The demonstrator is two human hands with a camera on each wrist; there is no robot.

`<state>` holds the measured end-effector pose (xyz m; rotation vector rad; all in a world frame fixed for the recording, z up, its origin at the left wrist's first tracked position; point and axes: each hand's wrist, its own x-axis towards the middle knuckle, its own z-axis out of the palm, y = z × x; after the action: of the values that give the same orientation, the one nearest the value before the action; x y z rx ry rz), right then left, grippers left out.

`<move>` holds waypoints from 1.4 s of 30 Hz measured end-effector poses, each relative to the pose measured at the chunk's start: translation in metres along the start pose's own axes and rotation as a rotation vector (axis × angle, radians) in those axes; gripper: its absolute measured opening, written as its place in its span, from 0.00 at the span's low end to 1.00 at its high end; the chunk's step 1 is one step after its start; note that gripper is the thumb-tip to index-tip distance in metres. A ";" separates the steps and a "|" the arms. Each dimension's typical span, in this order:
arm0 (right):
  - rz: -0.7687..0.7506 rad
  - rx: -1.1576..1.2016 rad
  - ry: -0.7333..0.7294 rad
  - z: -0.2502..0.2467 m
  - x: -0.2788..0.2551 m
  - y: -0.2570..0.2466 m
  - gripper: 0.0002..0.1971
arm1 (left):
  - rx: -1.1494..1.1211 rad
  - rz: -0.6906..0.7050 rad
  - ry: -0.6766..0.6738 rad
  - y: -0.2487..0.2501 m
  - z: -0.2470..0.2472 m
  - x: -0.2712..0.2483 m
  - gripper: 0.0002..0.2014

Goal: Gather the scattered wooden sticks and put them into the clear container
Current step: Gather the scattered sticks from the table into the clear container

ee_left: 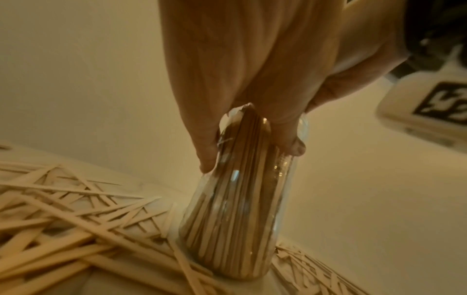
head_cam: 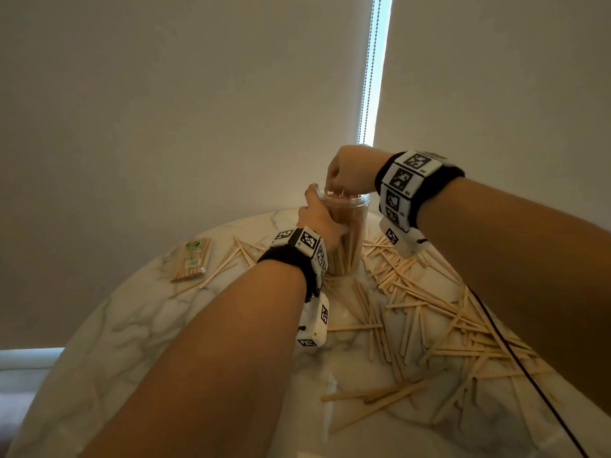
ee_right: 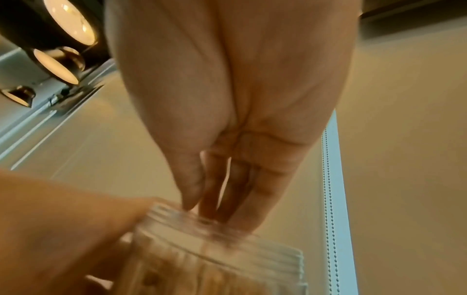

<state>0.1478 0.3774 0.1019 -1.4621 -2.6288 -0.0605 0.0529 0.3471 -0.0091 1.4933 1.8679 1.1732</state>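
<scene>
A clear plastic container [head_cam: 348,246] stands upright on the round marble table [head_cam: 158,345], packed with upright wooden sticks [ee_left: 227,229]. My left hand [head_cam: 322,219] grips the container's upper wall, thumb on one side and fingers on the other [ee_left: 294,146]. My right hand [head_cam: 340,190] hovers over the open mouth, and its straight, bunched fingers [ee_right: 242,189] dip just inside the threaded rim [ee_right: 227,235]. No stick shows between them; the tips are hidden in the jar. Loose flat sticks [head_cam: 429,312] lie scattered over the table's right half and round the container's foot [ee_left: 63,219].
A wrapped packet of sticks [head_cam: 191,259] lies at the table's far left, with a few loose sticks beside it. A black cable [head_cam: 515,358] runs from my right wrist across the stick pile. A roller blind with a bead chain [head_cam: 370,71] hangs behind the table.
</scene>
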 end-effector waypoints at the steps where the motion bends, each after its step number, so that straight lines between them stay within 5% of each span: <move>1: -0.002 0.048 0.113 -0.005 -0.011 0.002 0.12 | 0.006 -0.005 -0.003 0.001 -0.002 -0.002 0.54; 3: 0.019 0.121 0.317 -0.011 -0.038 0.006 0.12 | -0.001 0.004 -0.008 0.004 -0.007 -0.009 0.54; 5: 0.050 0.180 0.348 -0.009 -0.072 0.005 0.11 | -0.038 0.005 -0.029 0.008 -0.016 -0.023 0.56; 9: 0.068 0.140 -0.028 0.016 -0.140 -0.006 0.16 | 0.219 -0.042 -0.154 0.005 -0.049 -0.056 0.49; 13: 0.159 -0.052 -0.344 0.055 -0.169 -0.025 0.25 | 0.376 -0.068 -0.302 -0.015 -0.091 -0.094 0.20; 17: 0.244 -0.172 -0.462 0.085 -0.169 -0.033 0.42 | 0.702 -0.148 -0.368 -0.035 -0.105 -0.135 0.27; 21: 0.205 -0.114 -0.427 0.093 -0.165 -0.043 0.30 | 0.904 -0.198 -0.331 -0.050 -0.086 -0.157 0.48; 26: 0.185 -0.080 -0.383 0.095 -0.168 -0.048 0.15 | 0.976 -0.093 -0.303 -0.041 -0.068 -0.157 0.16; 30: 0.200 -0.110 -0.410 0.090 -0.173 -0.044 0.16 | 0.976 -0.096 -0.282 -0.040 -0.060 -0.146 0.17; 35: 0.199 -0.082 -0.351 0.098 -0.174 -0.038 0.14 | 1.034 -0.180 -0.255 -0.043 -0.045 -0.126 0.39; 42: 0.180 -0.044 -0.398 0.099 -0.167 -0.030 0.16 | 1.192 -0.069 -0.460 -0.027 -0.029 -0.114 0.14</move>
<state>0.1996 0.2301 -0.0179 -1.8906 -2.7866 0.2134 0.0491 0.2285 -0.0331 1.9486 2.2920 -0.4887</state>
